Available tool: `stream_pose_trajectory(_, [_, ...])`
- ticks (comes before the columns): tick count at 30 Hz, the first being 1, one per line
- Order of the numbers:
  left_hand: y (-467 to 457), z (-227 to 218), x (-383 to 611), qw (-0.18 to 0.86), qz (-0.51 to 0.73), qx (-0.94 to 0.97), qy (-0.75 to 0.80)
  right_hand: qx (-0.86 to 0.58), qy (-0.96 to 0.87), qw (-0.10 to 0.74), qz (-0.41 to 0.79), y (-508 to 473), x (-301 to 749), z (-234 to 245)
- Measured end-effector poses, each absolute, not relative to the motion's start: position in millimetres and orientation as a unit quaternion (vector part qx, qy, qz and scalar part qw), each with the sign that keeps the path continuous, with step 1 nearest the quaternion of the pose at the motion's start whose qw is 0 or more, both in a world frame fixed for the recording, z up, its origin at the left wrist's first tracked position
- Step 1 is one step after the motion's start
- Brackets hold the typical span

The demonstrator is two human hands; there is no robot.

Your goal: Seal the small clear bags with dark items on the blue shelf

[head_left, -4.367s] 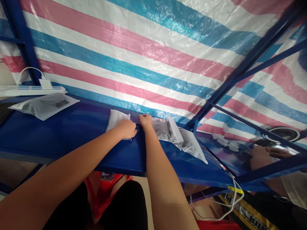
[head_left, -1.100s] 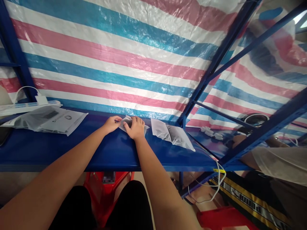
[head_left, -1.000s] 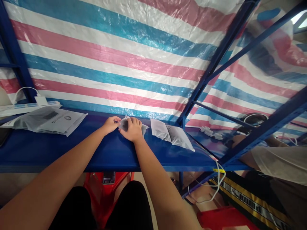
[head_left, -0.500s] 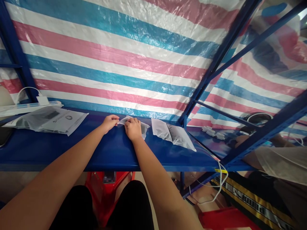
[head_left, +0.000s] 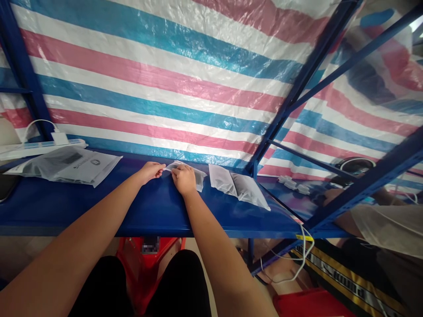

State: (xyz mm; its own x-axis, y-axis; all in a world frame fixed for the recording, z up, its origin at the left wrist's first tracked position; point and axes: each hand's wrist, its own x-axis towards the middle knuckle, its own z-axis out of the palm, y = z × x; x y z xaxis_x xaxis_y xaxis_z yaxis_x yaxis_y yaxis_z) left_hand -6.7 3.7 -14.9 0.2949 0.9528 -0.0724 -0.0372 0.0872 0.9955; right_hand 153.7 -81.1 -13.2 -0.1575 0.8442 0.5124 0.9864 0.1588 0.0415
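On the blue shelf [head_left: 99,207] lies a small clear plastic bag [head_left: 198,177] with something dark inside. My left hand [head_left: 150,171] pinches its left edge with closed fingers. My right hand [head_left: 183,179] is curled over the same bag and presses on its near side. Both forearms reach forward over the shelf's front edge.
Two more clear bags [head_left: 237,185] lie just right of my hands. A bigger bag with papers [head_left: 71,164] and a white power strip [head_left: 36,147] lie at the left. A striped tarp [head_left: 185,83] hangs behind. Another person's arm [head_left: 380,220] is at the right, near small white parts [head_left: 292,183].
Since 4.4 seconds ago my hands took up the small bag. Over the last second my right hand slid slightly along it, and my left fingers stayed pinched on its edge.
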Motion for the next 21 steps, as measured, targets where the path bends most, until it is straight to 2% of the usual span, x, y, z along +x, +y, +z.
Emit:
stream_pose_trajectory(14, [2,-23,4,0.605,0.359,0.605,0.373,-0.593,-0.760,0.177,-0.198,-79,144,-14])
stream_pose_trajectory(21, [-3,-20,8,0.599,0.349,0.603,0.395,-0.570,-0.770,0.171,-0.231,-82,140,-13])
